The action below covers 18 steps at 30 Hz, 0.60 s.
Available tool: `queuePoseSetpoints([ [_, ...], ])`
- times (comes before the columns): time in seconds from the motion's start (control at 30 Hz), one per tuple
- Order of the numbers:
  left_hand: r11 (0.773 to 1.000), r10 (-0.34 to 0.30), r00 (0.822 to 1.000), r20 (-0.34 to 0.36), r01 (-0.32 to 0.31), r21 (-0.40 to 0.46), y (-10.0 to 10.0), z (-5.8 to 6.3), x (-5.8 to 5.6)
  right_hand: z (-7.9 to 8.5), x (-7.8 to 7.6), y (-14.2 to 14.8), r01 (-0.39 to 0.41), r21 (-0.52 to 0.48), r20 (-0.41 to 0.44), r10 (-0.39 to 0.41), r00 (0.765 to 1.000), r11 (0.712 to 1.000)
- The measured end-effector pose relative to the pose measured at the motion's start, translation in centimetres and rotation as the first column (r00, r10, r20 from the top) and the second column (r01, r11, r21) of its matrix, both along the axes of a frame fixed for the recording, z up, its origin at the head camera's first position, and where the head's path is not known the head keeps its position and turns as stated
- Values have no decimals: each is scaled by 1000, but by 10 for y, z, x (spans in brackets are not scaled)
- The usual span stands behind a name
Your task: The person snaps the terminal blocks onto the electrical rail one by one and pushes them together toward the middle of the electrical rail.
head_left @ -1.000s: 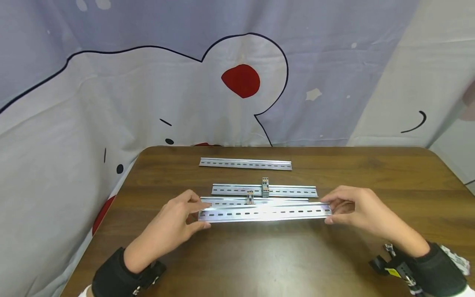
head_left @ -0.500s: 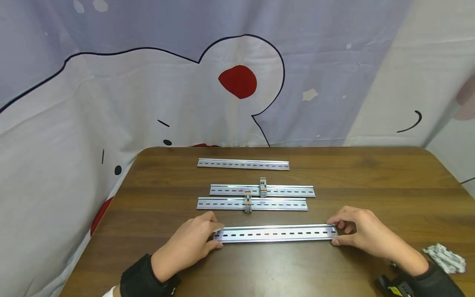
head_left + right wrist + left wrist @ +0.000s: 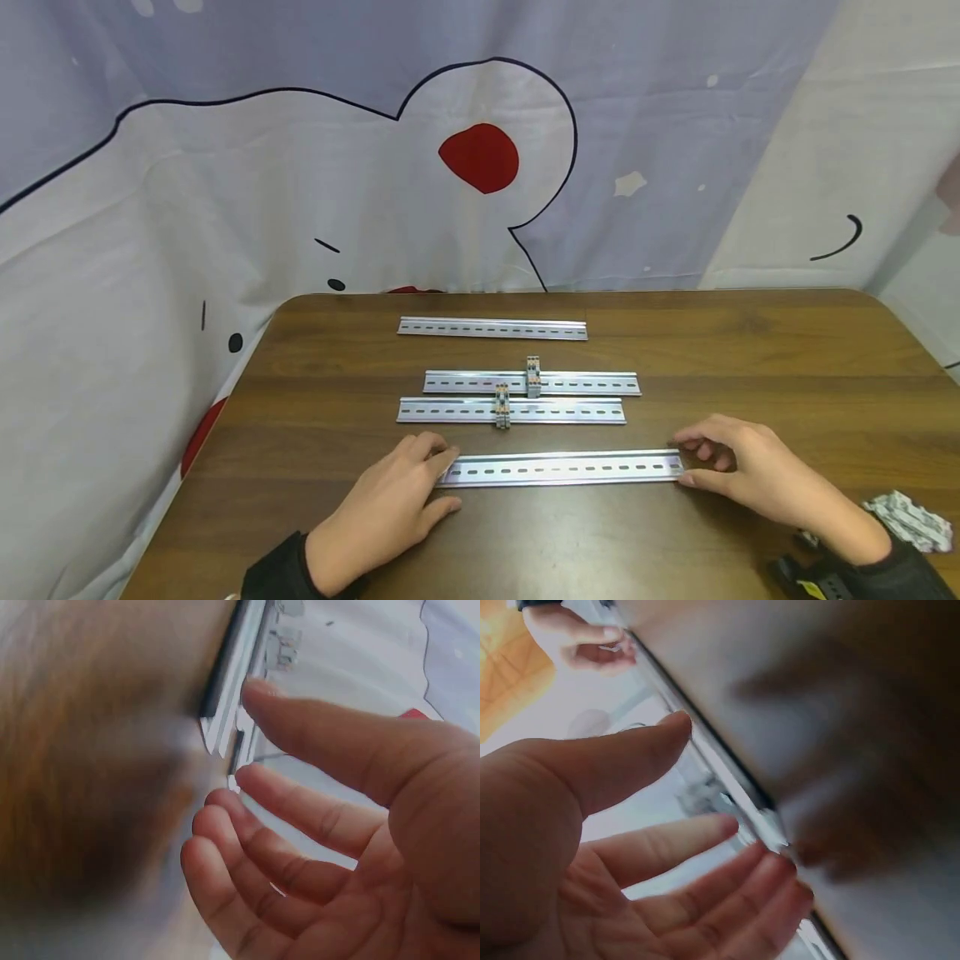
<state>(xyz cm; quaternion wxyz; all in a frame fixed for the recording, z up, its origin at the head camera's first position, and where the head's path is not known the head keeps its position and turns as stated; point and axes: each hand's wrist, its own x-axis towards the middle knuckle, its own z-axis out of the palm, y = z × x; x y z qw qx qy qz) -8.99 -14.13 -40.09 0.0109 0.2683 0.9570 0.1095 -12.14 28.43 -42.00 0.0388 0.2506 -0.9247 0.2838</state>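
Note:
A slotted metal DIN rail (image 3: 562,469) lies crosswise on the table, nearest to the person. Around its left end is my left hand (image 3: 390,504), thumb spread away from the near edge and fingers at the far edge. My right hand (image 3: 750,467) is at the other end, its thumb and loosely bent fingers apart, fingertips right by the rail's corner. Both wrist views show the fingers relaxed, with a gap between thumb and fingers. Just beyond lie two more DIN rails, a nearer one (image 3: 442,411) carrying a small terminal block (image 3: 502,406) and a farther one (image 3: 592,384) carrying another terminal block (image 3: 533,377).
A fourth, bare DIN rail (image 3: 491,328) lies near the back edge of the wooden table (image 3: 750,350). Beside the right wrist, a crumpled grey-white bundle (image 3: 909,521) sits on the table. A patterned curtain (image 3: 300,183) hangs behind.
Both hands brought the front DIN rail toward the person and down, off the rail it overlapped. Since then the left thumb has spread off it and the right hand has loosened.

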Motion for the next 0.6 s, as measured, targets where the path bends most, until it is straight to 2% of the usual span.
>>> queuePoseSetpoints([
  [0.17,999,-30,998,55,31,-27,6,5,14,11,6,22,144,121,-67,-136,988,982],
  [0.27,995,-81,991,110,86,-45,8,3,22,15,12,42,235,204,-70,-225,972,950],
  [0.33,990,-120,985,121,128,-61,9,0,26,15,18,58,288,259,-64,-281,957,922],
  [0.4,984,-151,984,97,159,-78,9,-3,29,16,22,72,335,317,-40,-341,939,887],
  [0.5,979,-172,984,45,176,-100,9,-7,32,14,30,89,355,420,8,-395,919,835],
  [0.6,975,-181,983,22,183,-125,9,-10,34,13,35,94,337,478,76,-421,904,811],
])
